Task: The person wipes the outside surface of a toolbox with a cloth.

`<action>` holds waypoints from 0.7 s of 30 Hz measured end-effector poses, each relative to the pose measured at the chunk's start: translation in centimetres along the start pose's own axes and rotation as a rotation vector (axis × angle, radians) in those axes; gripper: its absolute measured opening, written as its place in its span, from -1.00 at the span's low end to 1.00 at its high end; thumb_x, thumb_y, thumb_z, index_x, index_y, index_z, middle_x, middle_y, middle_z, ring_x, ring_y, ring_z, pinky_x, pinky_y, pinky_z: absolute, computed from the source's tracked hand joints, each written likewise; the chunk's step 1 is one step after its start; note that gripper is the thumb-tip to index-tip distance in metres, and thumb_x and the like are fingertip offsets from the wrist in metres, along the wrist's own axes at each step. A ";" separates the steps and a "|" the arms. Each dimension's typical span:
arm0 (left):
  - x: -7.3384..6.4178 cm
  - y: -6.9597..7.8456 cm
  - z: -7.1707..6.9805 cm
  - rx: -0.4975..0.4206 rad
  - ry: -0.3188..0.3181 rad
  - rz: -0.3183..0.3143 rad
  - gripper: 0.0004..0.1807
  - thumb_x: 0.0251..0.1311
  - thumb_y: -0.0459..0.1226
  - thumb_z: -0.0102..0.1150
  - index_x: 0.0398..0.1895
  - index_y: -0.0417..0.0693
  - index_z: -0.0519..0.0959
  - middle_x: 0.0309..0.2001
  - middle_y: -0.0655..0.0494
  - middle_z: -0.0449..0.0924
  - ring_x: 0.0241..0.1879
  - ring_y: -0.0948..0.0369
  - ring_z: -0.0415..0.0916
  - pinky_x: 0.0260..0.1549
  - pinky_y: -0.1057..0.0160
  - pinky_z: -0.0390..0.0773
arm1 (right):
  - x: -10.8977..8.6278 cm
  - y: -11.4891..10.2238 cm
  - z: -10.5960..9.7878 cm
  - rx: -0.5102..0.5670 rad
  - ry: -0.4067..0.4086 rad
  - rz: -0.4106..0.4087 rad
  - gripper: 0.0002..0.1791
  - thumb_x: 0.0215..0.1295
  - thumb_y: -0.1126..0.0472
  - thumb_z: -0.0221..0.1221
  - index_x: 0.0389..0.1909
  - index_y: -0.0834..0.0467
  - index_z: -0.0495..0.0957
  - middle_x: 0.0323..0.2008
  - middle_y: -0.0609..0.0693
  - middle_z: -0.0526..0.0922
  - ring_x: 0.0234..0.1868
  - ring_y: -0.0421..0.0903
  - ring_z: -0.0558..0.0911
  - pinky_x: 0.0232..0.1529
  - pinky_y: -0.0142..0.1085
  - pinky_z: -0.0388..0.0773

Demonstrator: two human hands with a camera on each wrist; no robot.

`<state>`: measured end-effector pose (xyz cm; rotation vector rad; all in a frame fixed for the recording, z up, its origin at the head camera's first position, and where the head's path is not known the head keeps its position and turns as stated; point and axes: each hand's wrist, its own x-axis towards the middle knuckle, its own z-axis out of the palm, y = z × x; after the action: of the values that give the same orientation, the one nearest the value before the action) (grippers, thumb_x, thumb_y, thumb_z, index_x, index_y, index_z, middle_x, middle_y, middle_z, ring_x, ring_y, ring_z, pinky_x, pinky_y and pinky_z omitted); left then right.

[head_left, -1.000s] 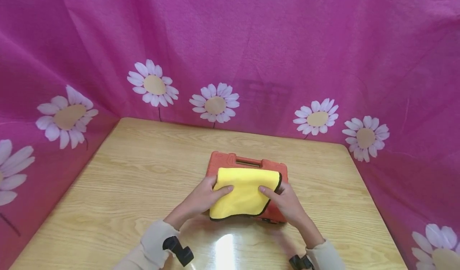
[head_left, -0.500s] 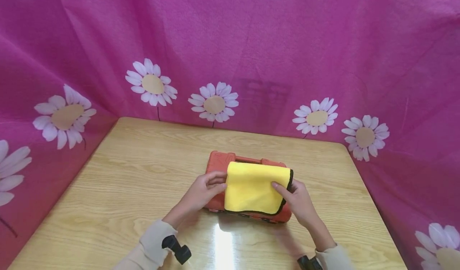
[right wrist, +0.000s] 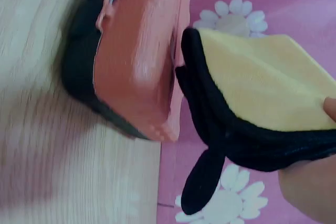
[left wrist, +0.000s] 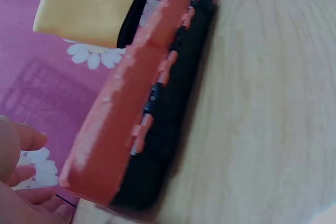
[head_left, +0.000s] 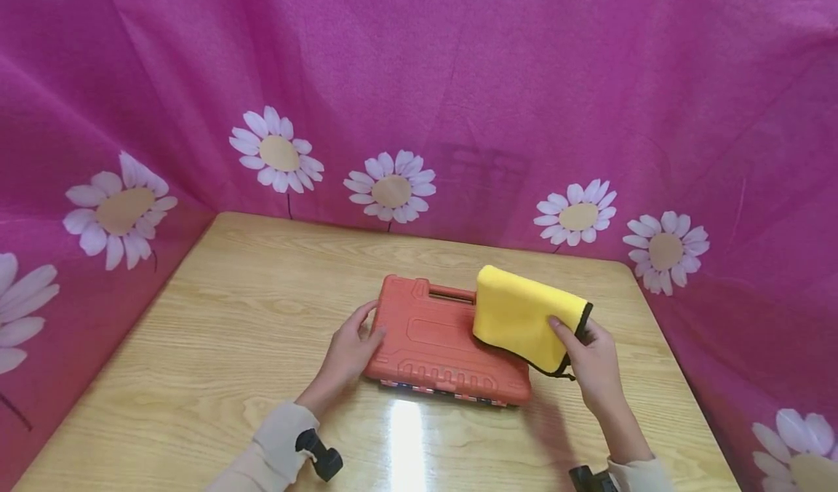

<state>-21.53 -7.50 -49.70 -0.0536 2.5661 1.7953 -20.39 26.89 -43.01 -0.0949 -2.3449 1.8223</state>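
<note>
Head view, quick: what did we have in the right hand (head_left: 594, 361)?

The yellow cloth (head_left: 517, 317), pinched at its right edge. We saw it overlapping the right, far part of the red case (head_left: 432, 339); we couldn't tell if they touched.

And the left hand (head_left: 350, 346)?

Fingers loosely bent, gripping nothing, at the case's left end. Firm contact we couldn't confirm.

Case position?

It lay flat around the middle of the wooden table (head_left: 262, 281), handle (head_left: 452, 291) on the far side, latches (left wrist: 153, 98) along the near side. Left wrist view gave us its dark lower half (left wrist: 170, 103).

Cloth details?

We noted black trim (right wrist: 202, 85) and a black loop (right wrist: 202, 182) hanging off it, right wrist view.

Backdrop?

Pink curtain (head_left: 425, 62) with white daisies (head_left: 390, 191), far side, left and right.
</note>
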 end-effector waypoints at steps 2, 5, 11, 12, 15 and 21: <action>0.0 -0.5 0.2 0.027 -0.003 -0.005 -0.39 0.43 -0.26 0.12 0.50 -0.09 0.25 0.42 -0.30 0.24 0.39 -0.22 0.19 0.34 -0.18 0.21 | 0.1 0.0 -0.5 -0.017 0.049 0.019 -0.60 0.40 0.14 0.25 0.03 0.40 0.51 -0.31 -0.22 0.68 -0.26 -0.27 0.69 -0.31 -0.36 0.69; 0.0 -1.2 0.5 0.041 -0.017 -0.012 -0.33 0.45 -0.24 0.08 0.55 -0.14 0.13 0.44 -0.33 0.18 0.43 -0.22 0.11 0.37 -0.18 0.13 | 0.2 0.3 -1.3 -0.033 0.109 0.041 -0.59 0.38 0.11 0.27 0.01 0.37 0.53 -0.33 -0.23 0.67 -0.28 -0.30 0.68 -0.33 -0.40 0.67; -0.2 -2.1 1.1 0.029 -0.046 -0.015 -0.31 0.51 -0.24 -0.02 0.56 -0.26 0.00 0.50 -0.29 0.06 0.49 -0.15 -0.03 0.41 -0.13 0.06 | 0.4 1.0 -2.7 -0.026 0.198 0.053 -0.65 0.35 0.09 0.30 -0.03 0.28 0.58 -0.33 -0.22 0.67 -0.28 -0.31 0.68 -0.35 -0.44 0.66; -0.2 -2.2 1.2 0.025 -0.050 -0.018 -0.32 0.52 -0.24 -0.04 0.56 -0.27 -0.01 0.51 -0.27 0.05 0.49 -0.14 -0.04 0.41 -0.11 0.05 | 0.5 1.1 -2.9 -0.027 0.214 0.049 -0.66 0.35 0.10 0.30 -0.04 0.27 0.59 -0.33 -0.22 0.67 -0.29 -0.31 0.67 -0.36 -0.45 0.65; -0.2 -2.4 1.5 0.017 -0.059 -0.020 -0.33 0.54 -0.23 -0.09 0.56 -0.29 -0.04 0.52 -0.25 0.04 0.50 -0.11 -0.04 0.42 -0.08 0.04 | 0.5 1.4 -3.5 -0.035 0.258 0.050 -0.67 0.35 0.10 0.31 -0.03 0.24 0.60 -0.33 -0.23 0.67 -0.30 -0.33 0.66 -0.37 -0.47 0.64; -0.2 -2.6 2.1 0.017 -0.051 0.014 -0.36 0.57 -0.22 -0.16 0.56 -0.32 -0.03 0.51 -0.27 0.06 0.49 -0.14 -0.02 0.42 -0.11 0.04 | 0.5 2.0 -4.4 -0.009 0.333 0.077 -0.68 0.32 0.10 0.33 -0.04 0.22 0.61 -0.34 -0.22 0.65 -0.32 -0.33 0.64 -0.41 -0.51 0.60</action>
<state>-21.29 -6.44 -52.87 0.0099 2.5529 1.7554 -20.28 31.68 -43.88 -0.4585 -2.1419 1.6757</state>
